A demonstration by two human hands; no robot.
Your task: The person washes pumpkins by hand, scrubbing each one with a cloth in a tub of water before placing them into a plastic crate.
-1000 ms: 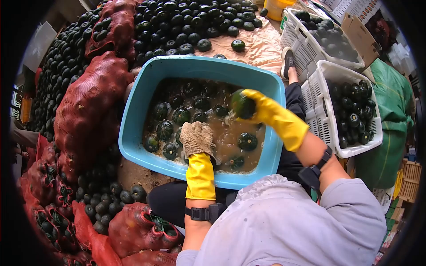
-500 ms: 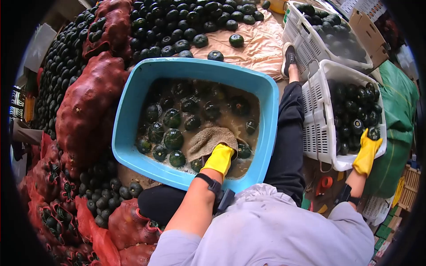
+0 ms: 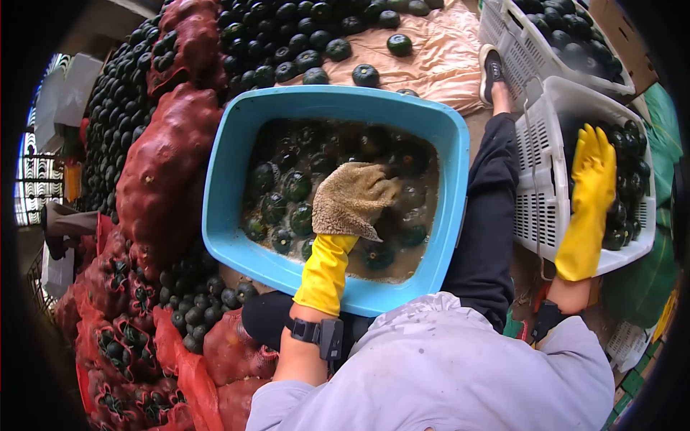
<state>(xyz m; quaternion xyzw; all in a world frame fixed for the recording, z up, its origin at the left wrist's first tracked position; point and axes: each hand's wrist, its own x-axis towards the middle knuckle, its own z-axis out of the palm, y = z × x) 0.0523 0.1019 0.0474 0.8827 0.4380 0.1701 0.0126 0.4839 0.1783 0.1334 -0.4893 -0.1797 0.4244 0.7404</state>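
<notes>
Far left, red mesh sacks (image 3: 162,172) stuffed with dark green squash lie heaped beside a loose pile of squash (image 3: 115,122) of the same kind, and more sacks crowd the lower left corner. Next comes a blue plastic tub (image 3: 237,144) holding muddy brown water, with round dark green squash (image 3: 296,185) floating and half sunk in it. The left hand (image 3: 356,195), in a yellow rubber glove with a coarse tan scrubbing mitt over it, is down in the tub over the middle of the water; its fingers curl downward onto the squash there, but the mitt hides whether it grips one. Beyond the tub, a few squash sit on a pinkish sheet (image 3: 438,57). The person's dark-trousered leg (image 3: 489,215) stretches along the tub's right side to a shoe. Right of it stands a white slotted crate (image 3: 539,165) filled with washed squash, a second crate behind. The right hand (image 3: 595,154), yellow-gloved, lies over this crate with fingers straight and spread flat, holding nothing, just above the squash inside.
</notes>
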